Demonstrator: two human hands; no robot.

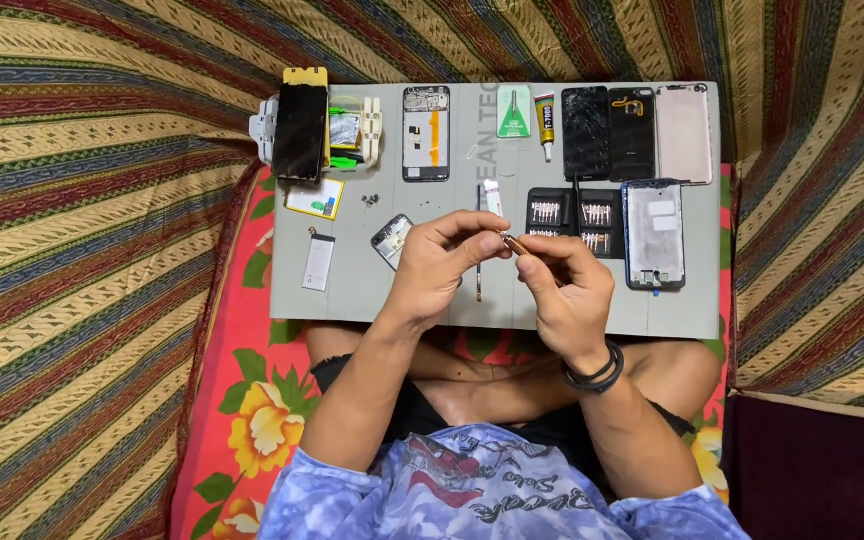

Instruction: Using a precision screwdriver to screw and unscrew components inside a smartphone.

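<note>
A: Figure, overhead view. A person sits cross-legged with a grey mat [372, 290] across the lap. What do the 2 hands hold?

B: The left hand [432, 268] and right hand [567, 295] meet above the mat's middle. Both pinch 1 small coppery part [510, 241], seemingly the head of a thin tool whose shaft [479, 275] shows beside the left hand. Each grip is narrow, fingertips closed on that piece; it is held in the air, just above the mat, not lying on it.

A: And the surroundings?

B: Just beyond the hands lies a black bit case [570, 213], open, with rows of bits. Left of the hands a small phone part [392, 240] lies tilted, with a white battery [319, 262] further left. Along the far edge: a dark phone [300, 130] on a yellow backing, an opened phone body [426, 133], a glue tube [546, 124], a cracked screen [586, 132], a black back cover [632, 133] and a pink cover [683, 133]. A blue frame [654, 234] lies right of the case.

A: How far along does the work appear?

B: Judging from the layout, several phones already lie dismantled into parts. No screw is being turned here; the tool is only being handled, and none of the parts looks rejoined.
</note>
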